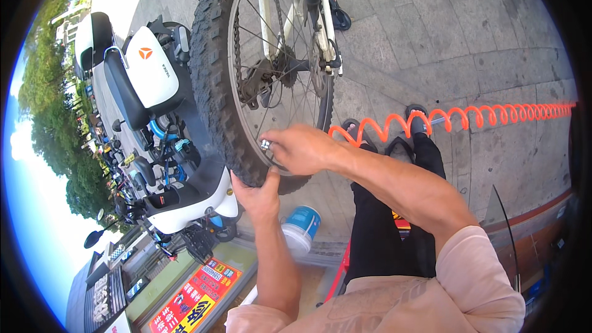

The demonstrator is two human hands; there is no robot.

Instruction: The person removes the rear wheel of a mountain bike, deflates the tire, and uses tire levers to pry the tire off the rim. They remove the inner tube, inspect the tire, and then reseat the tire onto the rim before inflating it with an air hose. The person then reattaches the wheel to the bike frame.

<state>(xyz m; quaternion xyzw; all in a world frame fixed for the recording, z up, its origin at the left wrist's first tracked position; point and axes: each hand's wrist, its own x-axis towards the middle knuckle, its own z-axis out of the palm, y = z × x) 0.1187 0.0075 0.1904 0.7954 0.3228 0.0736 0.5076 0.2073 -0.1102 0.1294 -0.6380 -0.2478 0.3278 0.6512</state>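
Observation:
A bicycle wheel with a knobby black tire (213, 86) stands before me, its spokes, chain and rear sprocket (287, 77) in view on a white frame (266, 12). My left hand (258, 196) grips the tire low down, with the thumb on the near side and the fingers partly hidden by the tread. Over the rim, my right hand (301, 151) pinches a small shiny metal fitting (266, 145) beside the spokes. An orange coiled hose (382, 124) runs from the right edge to behind my right wrist; whether it joins the fitting is hidden.
A white electric scooter (157, 71) stands close on the left, with more scooters beyond. A blue-and-white bucket (300, 228) sits below my hands. Grey paving slabs (431, 31) lie under the wheel. A red and yellow sign (196, 299) is at the lower left.

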